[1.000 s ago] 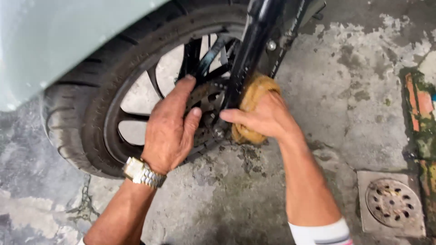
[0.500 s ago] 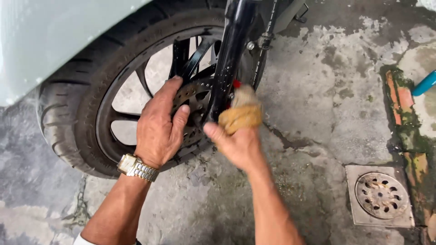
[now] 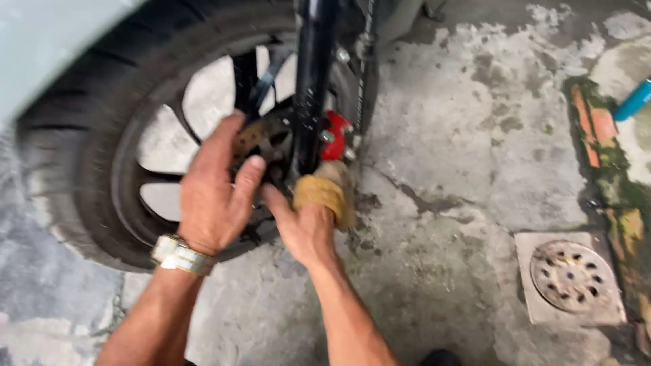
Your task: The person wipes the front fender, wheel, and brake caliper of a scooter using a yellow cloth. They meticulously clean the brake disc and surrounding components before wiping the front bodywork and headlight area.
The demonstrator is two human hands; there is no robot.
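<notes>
Wiping the foot of the black fork leg (image 3: 312, 81) with a tan sponge (image 3: 325, 193).
The right hand (image 3: 305, 227) was clenched round the sponge below the red caliper (image 3: 336, 135); the left hand (image 3: 213, 193) lay spread on the brake disc (image 3: 261, 139), steadying the wheel (image 3: 88, 169). Firm, short strokes would have suited.

The left hand (image 3: 213, 196) lies flat on the brake disc (image 3: 261, 139) of the black wheel (image 3: 115, 169), fingers spread, with a metal watch (image 3: 178, 255) at the wrist. Just to its right, the right hand (image 3: 305, 227) grips a yellow-brown sponge (image 3: 324, 193) and presses it at the bottom of the black fork leg (image 3: 313, 74), under the red caliper (image 3: 335, 135). On the wet concrete floor (image 3: 461, 135), at near right, sits a round drain cover (image 3: 571, 276).
</notes>
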